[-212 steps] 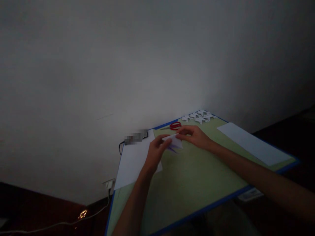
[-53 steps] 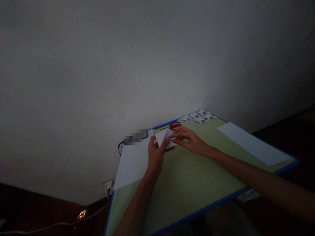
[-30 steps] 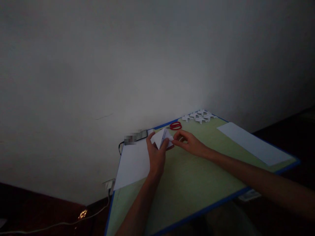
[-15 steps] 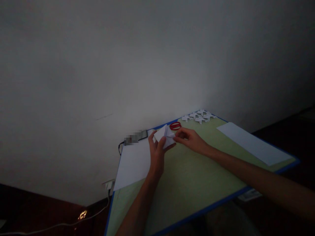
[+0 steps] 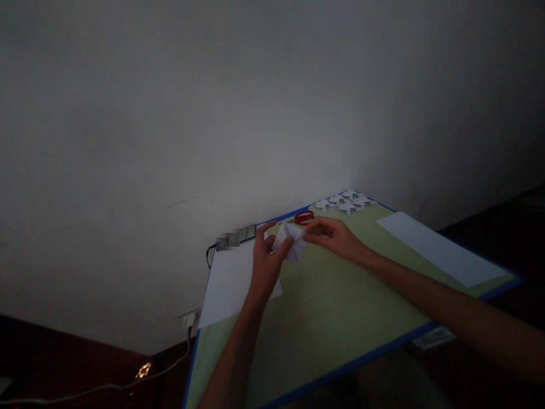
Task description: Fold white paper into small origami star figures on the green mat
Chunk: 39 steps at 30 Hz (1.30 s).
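Note:
A small folded piece of white paper (image 5: 292,241) is held just above a green table (image 5: 340,318) near its far edge. My left hand (image 5: 264,266) grips the paper from the left, thumb and fingers closed on it. My right hand (image 5: 336,236) pinches its right edge with the fingertips. Red-handled scissors (image 5: 303,217) lie just behind the paper.
A white sheet (image 5: 232,281) lies at the table's left corner and a long white strip (image 5: 438,248) on the right. Several small folded white paper shapes (image 5: 346,201) cluster at the far corner. A dark device (image 5: 236,237) and cable sit by the wall.
The folded paper has been turned and worked between both hands, now lower and more closed up than half a second ago. Both hands stay at the same spot.

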Motion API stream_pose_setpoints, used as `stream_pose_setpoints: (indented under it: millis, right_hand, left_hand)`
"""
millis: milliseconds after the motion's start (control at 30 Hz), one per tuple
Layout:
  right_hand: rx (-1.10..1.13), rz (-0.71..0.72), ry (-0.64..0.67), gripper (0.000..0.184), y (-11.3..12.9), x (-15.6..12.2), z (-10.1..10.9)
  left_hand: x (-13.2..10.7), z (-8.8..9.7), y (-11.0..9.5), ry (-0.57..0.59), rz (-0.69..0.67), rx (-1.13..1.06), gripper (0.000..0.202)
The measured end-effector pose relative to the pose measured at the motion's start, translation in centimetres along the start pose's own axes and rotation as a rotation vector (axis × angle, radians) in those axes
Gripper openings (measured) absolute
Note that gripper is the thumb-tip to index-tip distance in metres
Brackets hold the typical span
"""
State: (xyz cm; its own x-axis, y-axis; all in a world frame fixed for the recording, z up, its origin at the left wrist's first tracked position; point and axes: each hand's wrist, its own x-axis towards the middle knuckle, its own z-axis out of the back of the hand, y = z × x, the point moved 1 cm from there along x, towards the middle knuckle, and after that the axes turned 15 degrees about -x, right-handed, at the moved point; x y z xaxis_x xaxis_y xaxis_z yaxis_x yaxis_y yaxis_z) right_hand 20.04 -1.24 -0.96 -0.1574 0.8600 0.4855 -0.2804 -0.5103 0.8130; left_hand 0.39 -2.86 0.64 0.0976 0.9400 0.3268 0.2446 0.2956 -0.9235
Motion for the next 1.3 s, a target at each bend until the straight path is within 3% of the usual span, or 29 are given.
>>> stream_pose_setpoints:
  millis: [233, 533, 833, 1300]
  right_hand:
    - [-0.052, 0.044, 0.03, 0.024, -0.49, 0.0, 0.12]
    - [-0.213, 0.243, 0.071, 0.019, 0.13, -0.08, 0.4]
    - [-0.089, 0.153, 0.042, 0.027, -0.32, -0.18, 0.11]
    - [-0.074, 0.119, 0.026, 0.027, -0.11, -0.29, 0.0]
  left_hand:
    - [0.33, 0.81, -0.21, 0.109, -0.155, 0.267, 0.041]
    - [0.11, 0.37, -0.22, 0.224, -0.168, 0.352, 0.018]
    - [-0.05, 0.08, 0.24, 0.157, -0.119, 0.327, 0.021]
    - [-0.05, -0.15, 0.58, 0.069, -0.114, 0.264, 0.022]
